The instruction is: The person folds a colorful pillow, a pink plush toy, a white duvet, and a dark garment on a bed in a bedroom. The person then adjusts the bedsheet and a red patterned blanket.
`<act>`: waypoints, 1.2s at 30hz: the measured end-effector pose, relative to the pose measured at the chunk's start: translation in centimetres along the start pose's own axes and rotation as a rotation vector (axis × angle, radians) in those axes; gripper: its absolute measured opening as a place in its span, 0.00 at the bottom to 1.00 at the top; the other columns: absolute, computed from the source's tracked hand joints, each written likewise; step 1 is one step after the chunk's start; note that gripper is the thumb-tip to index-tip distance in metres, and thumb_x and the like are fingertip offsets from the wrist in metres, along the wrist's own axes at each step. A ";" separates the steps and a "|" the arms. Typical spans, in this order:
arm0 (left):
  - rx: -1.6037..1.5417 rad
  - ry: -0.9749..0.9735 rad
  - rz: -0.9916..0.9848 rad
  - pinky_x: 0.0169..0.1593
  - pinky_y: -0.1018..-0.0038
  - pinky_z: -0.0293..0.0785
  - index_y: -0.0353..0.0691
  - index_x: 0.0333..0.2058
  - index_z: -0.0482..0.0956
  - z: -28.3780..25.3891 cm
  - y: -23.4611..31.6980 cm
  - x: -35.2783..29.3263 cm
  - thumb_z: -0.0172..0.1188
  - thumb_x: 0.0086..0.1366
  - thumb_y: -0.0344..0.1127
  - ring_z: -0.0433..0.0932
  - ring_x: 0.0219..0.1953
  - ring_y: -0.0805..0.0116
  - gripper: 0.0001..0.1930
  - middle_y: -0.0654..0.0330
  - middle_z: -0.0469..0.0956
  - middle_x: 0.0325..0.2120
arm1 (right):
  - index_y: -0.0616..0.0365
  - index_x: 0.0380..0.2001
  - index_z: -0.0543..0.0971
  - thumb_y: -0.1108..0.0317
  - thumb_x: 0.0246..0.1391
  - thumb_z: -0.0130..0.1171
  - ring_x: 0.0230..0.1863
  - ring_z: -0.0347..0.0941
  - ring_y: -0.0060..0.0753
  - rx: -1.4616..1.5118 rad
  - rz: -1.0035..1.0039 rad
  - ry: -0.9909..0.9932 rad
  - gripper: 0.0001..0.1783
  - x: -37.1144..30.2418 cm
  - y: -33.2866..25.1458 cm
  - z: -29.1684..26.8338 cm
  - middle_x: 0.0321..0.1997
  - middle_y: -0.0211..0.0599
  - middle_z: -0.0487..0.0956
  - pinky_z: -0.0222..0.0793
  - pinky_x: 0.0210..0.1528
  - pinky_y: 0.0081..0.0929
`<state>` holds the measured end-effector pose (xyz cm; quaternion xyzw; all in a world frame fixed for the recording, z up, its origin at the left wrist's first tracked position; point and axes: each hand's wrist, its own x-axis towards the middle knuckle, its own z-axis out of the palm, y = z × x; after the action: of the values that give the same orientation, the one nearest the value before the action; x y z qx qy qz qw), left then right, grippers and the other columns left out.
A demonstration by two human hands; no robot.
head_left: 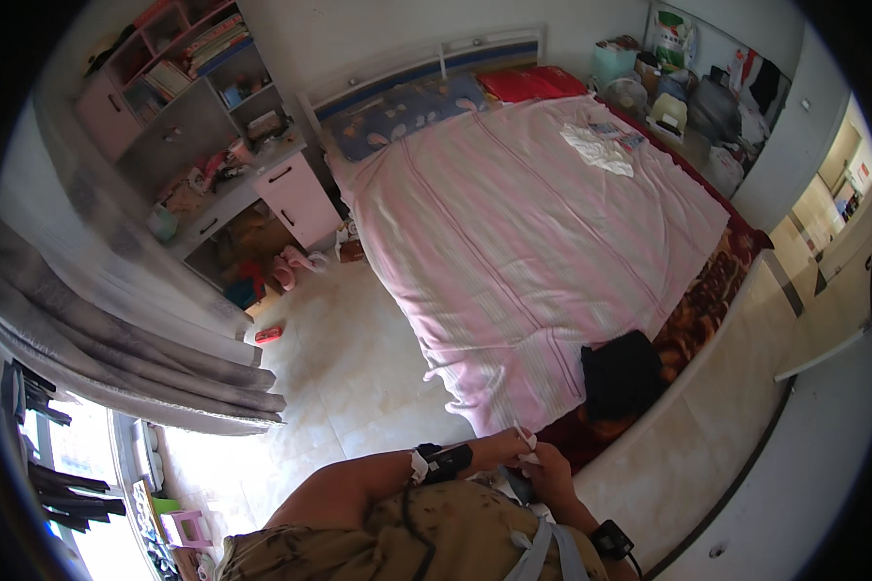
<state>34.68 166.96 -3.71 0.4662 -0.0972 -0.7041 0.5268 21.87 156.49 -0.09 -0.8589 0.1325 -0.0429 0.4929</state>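
Pink-striped bed; left hand, right hand, fingers curled, pinch small white piece.

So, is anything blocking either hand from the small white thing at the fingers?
Nothing visible does. The left hand and right hand meet at the small white thing; each hand's exact grip is too small to tell. The black cloth lies beyond, to the right, not between them.

Grey curtain at left; pink-fronted desk beyond; red object on floor; pink stool lower left.
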 end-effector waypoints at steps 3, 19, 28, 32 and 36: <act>0.123 -0.304 -0.081 0.34 0.77 0.70 0.43 0.52 0.60 0.1 0.4 0.0 0.55 0.58 0.40 0.73 0.35 0.71 0.25 0.64 0.70 0.33 | 0.58 0.35 0.75 0.69 0.49 0.54 0.31 0.74 0.33 0.349 0.394 -0.087 0.09 -2.5 4.1 -0.7 0.28 0.36 0.76 0.70 0.33 0.29; -0.042 0.524 -0.161 0.37 0.71 0.72 0.34 0.47 0.64 -9.4 -3.5 -4.2 0.50 0.59 0.34 0.76 0.35 0.61 0.18 0.51 0.74 0.36 | 0.52 0.60 0.49 0.59 0.57 0.44 0.49 0.65 0.43 0.840 -0.033 1.244 0.30 -4.2 21.6 -37.1 0.57 0.43 0.57 0.66 0.51 0.38; -0.134 0.607 -0.228 0.33 0.71 0.74 0.33 0.47 0.63 -10.0 -9.1 -7.0 0.49 0.60 0.33 0.76 0.33 0.59 0.17 0.48 0.73 0.36 | 0.55 0.49 0.65 0.56 0.47 0.58 0.38 0.70 0.35 1.136 0.909 0.675 0.28 1.4 29.2 -5.9 0.42 0.39 0.71 0.67 0.47 0.33; -0.211 0.709 -0.279 0.32 0.70 0.75 0.31 0.47 0.62 -10.1 -12.3 -9.3 0.50 0.59 0.33 0.76 0.30 0.58 0.19 0.46 0.72 0.36 | 0.56 0.53 0.61 0.48 0.42 0.61 0.52 0.59 0.34 1.030 1.085 0.695 0.38 3.6 32.2 -2.9 0.53 0.41 0.63 0.52 0.57 0.36; -0.291 0.762 -0.339 0.35 0.68 0.75 0.29 0.47 0.61 -9.5 -14.9 -11.2 0.50 0.59 0.32 0.76 0.33 0.55 0.18 0.46 0.73 0.35 | 0.60 0.53 0.61 0.42 0.39 0.60 0.52 0.64 0.41 0.731 0.998 0.879 0.44 7.8 35.6 -2.6 0.51 0.45 0.67 0.58 0.54 0.33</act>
<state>32.26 185.96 -12.07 0.6226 0.2819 -0.5647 0.4625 22.25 135.17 -29.78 -0.3832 0.6669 -0.1942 0.6088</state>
